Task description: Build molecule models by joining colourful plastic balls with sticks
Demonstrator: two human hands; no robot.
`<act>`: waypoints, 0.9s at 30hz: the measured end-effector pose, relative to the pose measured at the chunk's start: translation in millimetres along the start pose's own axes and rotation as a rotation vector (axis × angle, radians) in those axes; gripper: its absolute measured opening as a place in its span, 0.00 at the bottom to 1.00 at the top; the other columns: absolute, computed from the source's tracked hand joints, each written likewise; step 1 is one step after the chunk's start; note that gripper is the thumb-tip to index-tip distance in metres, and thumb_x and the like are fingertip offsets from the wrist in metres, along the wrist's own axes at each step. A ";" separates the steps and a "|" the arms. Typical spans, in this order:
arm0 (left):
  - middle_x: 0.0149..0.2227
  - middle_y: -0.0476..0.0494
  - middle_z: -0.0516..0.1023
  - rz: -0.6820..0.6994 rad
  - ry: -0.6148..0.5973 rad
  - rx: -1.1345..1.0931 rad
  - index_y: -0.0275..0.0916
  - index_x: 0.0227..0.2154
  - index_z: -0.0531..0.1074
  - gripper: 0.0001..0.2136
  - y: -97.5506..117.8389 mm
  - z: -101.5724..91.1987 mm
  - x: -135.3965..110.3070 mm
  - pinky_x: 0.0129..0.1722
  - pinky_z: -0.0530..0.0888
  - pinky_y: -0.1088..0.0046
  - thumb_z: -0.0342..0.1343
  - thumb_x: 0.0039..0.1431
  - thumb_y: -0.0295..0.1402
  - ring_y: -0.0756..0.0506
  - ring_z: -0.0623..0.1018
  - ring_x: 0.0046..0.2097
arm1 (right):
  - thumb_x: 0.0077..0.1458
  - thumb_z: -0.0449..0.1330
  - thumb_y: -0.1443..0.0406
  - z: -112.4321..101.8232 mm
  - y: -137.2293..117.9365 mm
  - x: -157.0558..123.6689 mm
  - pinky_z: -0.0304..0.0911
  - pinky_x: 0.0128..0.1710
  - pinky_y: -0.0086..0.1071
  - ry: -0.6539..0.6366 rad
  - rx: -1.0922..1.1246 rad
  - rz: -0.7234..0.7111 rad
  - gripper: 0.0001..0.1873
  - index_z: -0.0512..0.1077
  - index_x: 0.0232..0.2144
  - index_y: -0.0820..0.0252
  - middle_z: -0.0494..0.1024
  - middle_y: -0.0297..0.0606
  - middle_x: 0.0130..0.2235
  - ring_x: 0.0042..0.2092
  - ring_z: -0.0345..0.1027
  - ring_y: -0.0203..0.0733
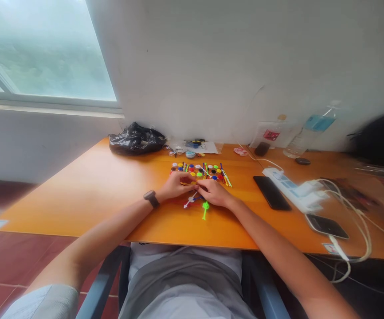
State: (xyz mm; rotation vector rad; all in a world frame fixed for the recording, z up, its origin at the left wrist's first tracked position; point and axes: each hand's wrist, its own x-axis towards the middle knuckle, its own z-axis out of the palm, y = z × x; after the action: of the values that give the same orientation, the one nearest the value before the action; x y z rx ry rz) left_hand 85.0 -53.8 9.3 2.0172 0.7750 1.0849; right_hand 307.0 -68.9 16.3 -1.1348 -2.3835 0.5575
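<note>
My left hand (176, 184) and my right hand (214, 193) meet over the middle of the table, fingertips pinched close together. Whatever small piece lies between the fingers is mostly hidden, with a bit of yellow showing there. Just in front of the hands lie a white arrow-shaped plastic stick with a round disc (191, 200) and a bright green arrow-shaped stick with a green disc (205, 206). Something thin and red shows near them. Behind the fingers are several small round pieces (213, 171) in mixed colours, along with thin coloured arrow sticks (225, 175).
A black plastic bag (136, 139) sits by the wall. On the right are a black phone (272, 192), a white power strip (287, 187) with cables, another phone (327, 226) and a clear bottle (308, 135). A small round tin (190, 154) stands behind the pieces.
</note>
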 end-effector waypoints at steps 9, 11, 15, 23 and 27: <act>0.38 0.38 0.85 -0.004 -0.015 0.027 0.33 0.38 0.82 0.15 -0.2 0.0 -0.1 0.42 0.79 0.70 0.67 0.61 0.44 0.44 0.83 0.39 | 0.71 0.54 0.60 -0.2 0.0 -0.2 0.53 0.32 0.30 -0.010 -0.017 0.013 0.14 0.71 0.32 0.59 0.78 0.36 0.31 0.32 0.67 0.38; 0.38 0.39 0.85 0.001 -0.016 0.046 0.34 0.38 0.82 0.15 -0.4 0.2 0.1 0.41 0.79 0.70 0.66 0.62 0.44 0.44 0.83 0.39 | 0.71 0.54 0.60 -1.1 -0.9 -0.4 0.54 0.33 0.30 -0.017 -0.017 0.017 0.14 0.72 0.33 0.58 0.79 0.37 0.32 0.33 0.69 0.40; 0.38 0.39 0.85 0.009 -0.025 0.074 0.34 0.39 0.82 0.15 0.0 -0.3 0.6 0.41 0.79 0.70 0.65 0.63 0.44 0.44 0.82 0.39 | 0.71 0.54 0.59 -3.6 -3.1 -1.1 0.57 0.35 0.30 -0.039 -0.006 0.020 0.13 0.74 0.38 0.58 0.81 0.39 0.36 0.36 0.72 0.42; 0.38 0.40 0.85 0.029 -0.039 0.096 0.34 0.39 0.82 0.15 5.5 -2.1 1.0 0.40 0.77 0.72 0.64 0.64 0.44 0.45 0.82 0.38 | 0.72 0.53 0.60 -4.7 -5.0 -1.5 0.57 0.36 0.30 -0.056 -0.007 0.024 0.12 0.74 0.39 0.58 0.82 0.40 0.39 0.37 0.73 0.42; 0.38 0.40 0.85 0.015 -0.047 0.100 0.35 0.39 0.82 0.14 4.6 -2.2 0.7 0.41 0.77 0.71 0.64 0.64 0.43 0.44 0.82 0.39 | 0.72 0.54 0.60 -5.0 -5.7 -1.3 0.56 0.35 0.30 -0.055 -0.018 0.026 0.12 0.73 0.38 0.58 0.82 0.40 0.38 0.36 0.72 0.41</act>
State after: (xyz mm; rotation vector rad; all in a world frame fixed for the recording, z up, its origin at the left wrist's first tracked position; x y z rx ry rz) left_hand 84.3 -55.2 14.2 2.1282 0.8052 1.0218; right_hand 306.9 -72.5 23.1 -1.1745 -2.4285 0.5839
